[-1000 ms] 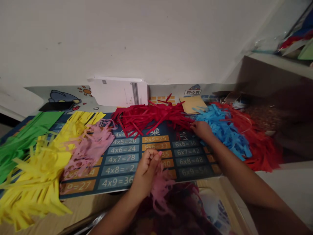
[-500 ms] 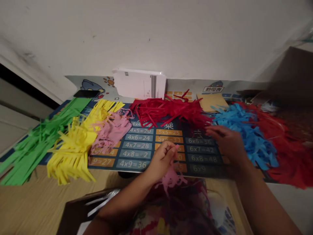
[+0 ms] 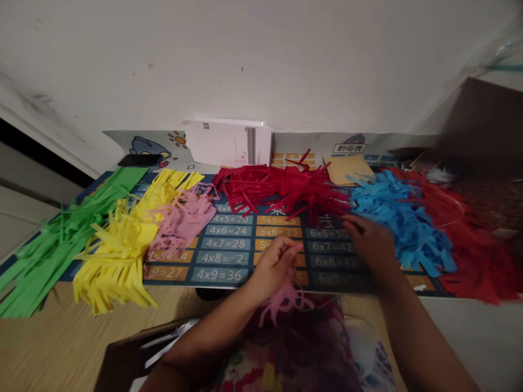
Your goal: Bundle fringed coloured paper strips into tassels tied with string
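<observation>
My left hand (image 3: 278, 267) is closed in a pinch on a strip of pink fringed paper (image 3: 286, 298). The cut ends of this paper hang below the fingers, over my lap at the table's front edge. My right hand (image 3: 370, 242) hovers over the right part of the table, slightly blurred. Its thumb and forefinger point left and look pinched; anything between them is too small to make out. Just beyond those fingertips lies a dark red fringed paper bundle (image 3: 281, 188), and to the right is a blue fringed bundle (image 3: 402, 220).
Green fringe (image 3: 77, 234), yellow fringe (image 3: 122, 245) and another pink fringe (image 3: 183, 220) lie at left. A brighter red fringe (image 3: 466, 245) is at far right. Behind are a phone (image 3: 140, 160), a white box (image 3: 229, 142) and tan paper (image 3: 347, 169). A times-table mat (image 3: 224, 258) covers the table.
The view has shifted slightly left across the scene's objects. My left hand, still holding the pink paper, has moved a little to the right over the mat. My right hand has moved only slightly.
</observation>
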The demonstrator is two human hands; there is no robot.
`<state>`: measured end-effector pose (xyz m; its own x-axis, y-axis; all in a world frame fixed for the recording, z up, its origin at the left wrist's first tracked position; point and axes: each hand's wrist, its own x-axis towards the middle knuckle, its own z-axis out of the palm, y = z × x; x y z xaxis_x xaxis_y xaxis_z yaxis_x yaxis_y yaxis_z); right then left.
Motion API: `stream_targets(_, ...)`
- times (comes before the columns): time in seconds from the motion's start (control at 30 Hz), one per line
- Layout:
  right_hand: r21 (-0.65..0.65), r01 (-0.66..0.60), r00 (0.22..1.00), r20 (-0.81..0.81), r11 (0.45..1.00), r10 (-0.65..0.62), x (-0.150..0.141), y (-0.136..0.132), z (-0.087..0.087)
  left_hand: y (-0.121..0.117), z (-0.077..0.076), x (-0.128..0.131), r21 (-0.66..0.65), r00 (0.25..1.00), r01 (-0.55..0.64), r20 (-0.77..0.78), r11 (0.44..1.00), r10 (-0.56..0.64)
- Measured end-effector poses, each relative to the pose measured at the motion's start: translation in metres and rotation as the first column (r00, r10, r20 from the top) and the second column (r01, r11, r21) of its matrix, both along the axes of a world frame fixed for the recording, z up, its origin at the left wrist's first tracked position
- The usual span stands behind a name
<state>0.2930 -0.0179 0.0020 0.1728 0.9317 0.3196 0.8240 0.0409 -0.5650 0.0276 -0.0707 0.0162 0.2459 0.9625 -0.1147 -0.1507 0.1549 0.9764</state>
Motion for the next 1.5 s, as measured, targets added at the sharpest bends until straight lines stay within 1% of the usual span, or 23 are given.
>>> stream_targets(0.07,-0.026,0.090,0.988,0.130,0.996,-0.086,0.008,0.002,-0.001,0.001,-0.001,-0.001,0.021,1.000,0.000,-0.022,1.000,0.000)
stream_targets(0.13,-0.045,0.222,0.965,0.156,0.974,-0.213,0.019,0.002,0.003,0.002,-0.003,-0.004,0.045,0.999,-0.007,-0.039,0.999,0.009)
stream_targets(0.17,-0.050,0.280,0.956,0.107,0.959,-0.273,0.022,0.000,0.006,0.003,-0.004,-0.006,0.050,0.999,-0.012,-0.042,0.999,0.014)
stream_targets(0.2,-0.066,0.313,0.950,0.010,0.948,-0.313,0.023,-0.004,0.009,0.004,-0.005,-0.007,0.050,0.999,-0.022,-0.042,0.999,0.024)
stream_targets(0.23,-0.099,0.305,0.940,-0.129,0.947,-0.316,0.019,-0.009,0.012,0.004,-0.005,-0.007,0.045,0.999,-0.032,-0.038,0.998,0.034)
stream_targets(0.27,-0.139,0.250,0.914,-0.292,0.958,-0.281,0.011,-0.016,0.015,0.005,-0.005,-0.007,0.034,0.999,-0.040,-0.033,0.999,0.041)
stream_targets(0.3,-0.176,0.150,0.862,-0.459,0.973,-0.216,0.000,-0.023,0.016,0.004,-0.004,-0.006,0.021,0.999,-0.045,-0.028,0.999,0.046)
stream_targets(0.33,-0.194,0.024,0.786,-0.603,0.981,-0.138,-0.014,-0.030,0.016,0.004,-0.002,-0.004,0.009,0.999,-0.045,-0.022,0.999,0.045)
stream_targets(0.4,-0.191,-0.184,0.621,-0.783,0.964,-0.037,-0.046,-0.044,0.013,0.002,0.001,-0.001,-0.009,0.999,-0.031,-0.011,0.999,0.031)
stream_targets(0.47,-0.158,-0.290,0.496,-0.868,0.944,0.007,-0.072,-0.054,0.006,0.000,0.005,0.000,-0.008,1.000,-0.008,-0.011,1.000,0.008)
stream_targets(0.5,-0.136,-0.313,0.455,-0.890,0.940,0.023,-0.081,-0.058,0.003,-0.001,0.007,0.000,0.002,1.000,-0.001,-0.017,1.000,0.001)
stream_targets(0.57,-0.104,-0.324,0.412,-0.910,0.940,0.042,-0.092,-0.063,-0.002,-0.004,0.009,-0.002,0.043,0.999,0.008,-0.039,0.999,-0.006)
stream_targets(0.67,-0.105,-0.304,0.396,-0.918,0.947,0.025,-0.098,-0.068,-0.006,-0.008,0.010,-0.005,0.132,0.996,-0.009,-0.091,0.991,0.022)
stream_targets(0.8,-0.103,-0.285,0.396,-0.918,0.953,0.019,-0.100,-0.071,-0.008,-0.012,0.008,-0.008,0.223,0.983,-0.038,-0.165,0.974,0.076)
stream_targets(0.9,-0.108,-0.299,0.411,-0.911,0.948,0.026,-0.102,-0.072,-0.009,-0.013,0.006,-0.009,0.387,0.961,-0.011,-0.250,0.922,0.117)
stream_targets(0.97,-0.112,-0.284,0.461,-0.887,0.952,0.033,-0.104,-0.072,-0.010,-0.015,0.004,-0.008,0.498,0.952,0.061,-0.290,0.865,0.099)
stream_targets(1.0,-0.105,-0.262,0.509,-0.859,0.959,0.044,-0.105,-0.072,-0.011,-0.015,0.002,-0.007,0.521,0.950,0.091,-0.300,0.848,0.083)
stream_targets(1.03,-0.091,-0.233,0.570,-0.820,0.968,0.060,-0.105,-0.071,-0.013,-0.016,0.001,-0.006,0.519,0.950,0.098,-0.304,0.849,0.076)
stream_targets(1.1,-0.050,-0.183,0.681,-0.727,0.982,0.089,-0.107,-0.071,-0.017,-0.017,-0.002,-0.002,0.460,0.951,0.061,-0.297,0.886,0.089)
stream_targets(1.13,-0.030,-0.157,0.713,-0.695,0.987,0.092,-0.108,-0.071,-0.019,-0.017,-0.004,0.000,0.415,0.955,0.028,-0.281,0.909,0.099)
stream_targets(1.27,0.062,-0.118,0.773,-0.621,0.991,0.131,-0.108,-0.073,-0.021,-0.016,-0.005,0.008,0.242,0.978,-0.060,-0.181,0.969,0.106)
stream_targets(1.37,0.156,-0.173,0.856,-0.465,0.972,0.227,-0.106,-0.075,-0.018,-0.013,-0.003,0.010,0.135,0.983,-0.105,-0.135,0.985,0.123)
stream_targets(1.5,0.240,-0.166,0.908,-0.340,0.957,0.243,-0.103,-0.078,-0.015,-0.009,-0.005,0.010,-0.009,0.991,-0.119,-0.060,0.993,0.119)
